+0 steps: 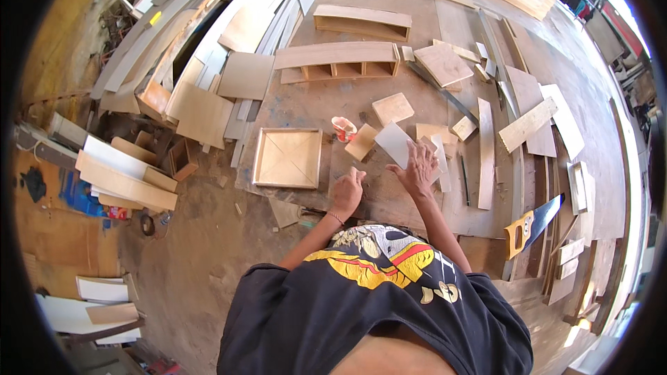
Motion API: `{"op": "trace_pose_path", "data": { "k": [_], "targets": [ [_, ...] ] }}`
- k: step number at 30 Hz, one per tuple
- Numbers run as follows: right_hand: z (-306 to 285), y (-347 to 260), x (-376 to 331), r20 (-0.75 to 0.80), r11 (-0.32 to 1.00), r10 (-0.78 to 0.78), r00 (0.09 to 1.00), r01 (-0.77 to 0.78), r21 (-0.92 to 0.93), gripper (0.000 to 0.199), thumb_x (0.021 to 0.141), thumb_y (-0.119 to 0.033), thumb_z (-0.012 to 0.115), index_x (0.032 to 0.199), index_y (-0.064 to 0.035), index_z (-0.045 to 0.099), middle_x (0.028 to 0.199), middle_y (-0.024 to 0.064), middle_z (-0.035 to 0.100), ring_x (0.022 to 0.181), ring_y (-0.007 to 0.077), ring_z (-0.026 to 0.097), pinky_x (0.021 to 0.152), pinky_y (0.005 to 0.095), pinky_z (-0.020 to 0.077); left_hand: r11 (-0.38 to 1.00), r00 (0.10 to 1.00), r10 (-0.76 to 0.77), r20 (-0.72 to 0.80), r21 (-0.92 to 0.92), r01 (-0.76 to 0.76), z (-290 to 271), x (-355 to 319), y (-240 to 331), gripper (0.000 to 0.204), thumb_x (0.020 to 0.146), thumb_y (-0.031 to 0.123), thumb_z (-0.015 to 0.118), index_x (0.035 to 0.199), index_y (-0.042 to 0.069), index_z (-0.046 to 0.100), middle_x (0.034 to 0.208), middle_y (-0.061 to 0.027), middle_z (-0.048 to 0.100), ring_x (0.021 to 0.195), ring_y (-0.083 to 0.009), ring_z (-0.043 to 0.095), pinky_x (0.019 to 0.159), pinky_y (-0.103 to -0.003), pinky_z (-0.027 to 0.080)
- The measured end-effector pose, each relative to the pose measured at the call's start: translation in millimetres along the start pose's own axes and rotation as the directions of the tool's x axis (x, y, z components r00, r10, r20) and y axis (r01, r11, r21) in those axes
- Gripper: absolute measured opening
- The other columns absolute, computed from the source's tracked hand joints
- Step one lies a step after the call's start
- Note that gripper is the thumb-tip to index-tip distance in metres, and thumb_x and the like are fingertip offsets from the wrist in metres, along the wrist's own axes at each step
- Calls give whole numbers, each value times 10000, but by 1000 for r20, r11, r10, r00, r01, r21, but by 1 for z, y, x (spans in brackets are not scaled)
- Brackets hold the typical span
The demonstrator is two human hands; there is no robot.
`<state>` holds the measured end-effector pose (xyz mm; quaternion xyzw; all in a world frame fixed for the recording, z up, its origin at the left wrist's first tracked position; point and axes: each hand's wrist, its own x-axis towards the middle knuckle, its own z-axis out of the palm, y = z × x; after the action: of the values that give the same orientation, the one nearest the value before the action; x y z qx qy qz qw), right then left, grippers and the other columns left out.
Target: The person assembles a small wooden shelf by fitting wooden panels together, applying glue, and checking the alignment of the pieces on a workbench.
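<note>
My left hand [347, 191] is closed, its fingers curled in near the front edge of the worktable [313, 105]; whether they hold anything is hidden. With fingers spread, my right hand [420, 168] lies over a thin whitish panel [393, 139] and beside a second pale strip [443, 170]. I cannot tell if the palm presses on them. Just beyond my hands are a small wooden square [361, 142], a thicker wood block [393, 109] and a red-and-white cup-like container [343, 128]. A shallow square wooden frame with a backing panel [285, 185] lies left of my left hand.
Toward the back stand a wooden box with compartments [340, 54] and a longer open box [363, 17]. A handsaw [533, 225] with a yellowish handle rests at right, past a dark slim rod [464, 179]. Stacked boards [243, 21] crowd the left; offcuts [486, 153] lie right.
</note>
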<state>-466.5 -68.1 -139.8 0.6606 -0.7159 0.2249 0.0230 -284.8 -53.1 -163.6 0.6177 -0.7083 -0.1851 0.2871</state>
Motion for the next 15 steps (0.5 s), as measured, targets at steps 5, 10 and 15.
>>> {"op": "trace_pose_path", "data": {
  "k": [5, 10, 15],
  "targets": [
    [10, 18, 6, 128, 1000, -1, 992, 0, 9, 866, 528, -368, 777, 1245, -112, 365, 1241, 118, 398, 1153, 287, 347, 888, 502, 271, 998, 997, -39, -67, 50, 43, 22, 4, -8, 332, 888, 313, 419, 716, 36, 484, 600, -190, 550, 590, -362, 554, 526, -444, 426],
    [-1, 31, 15, 130, 996, 23, 991, -34, 82, 831, 571, -330, 750, 1258, -91, 349, 1233, 128, 407, 1143, 305, 357, 871, 522, 278, 985, 985, -164, -60, 46, 167, 23, 9, 6, 434, 856, 411, 449, 641, 42, 528, 628, -195, 563, 612, -362, 560, 536, -436, 428],
    [-10, 56, 28, 49, 980, 190, 981, -192, 43, 830, 561, -342, 751, 1249, -90, 361, 1209, 126, 429, 1110, 297, 391, 844, 492, 298, 986, 975, -164, -149, -10, 164, 27, 11, 11, 422, 838, 380, 495, 639, 9, 514, 590, -195, 543, 590, -369, 542, 526, -428, 404]
  ]
}}
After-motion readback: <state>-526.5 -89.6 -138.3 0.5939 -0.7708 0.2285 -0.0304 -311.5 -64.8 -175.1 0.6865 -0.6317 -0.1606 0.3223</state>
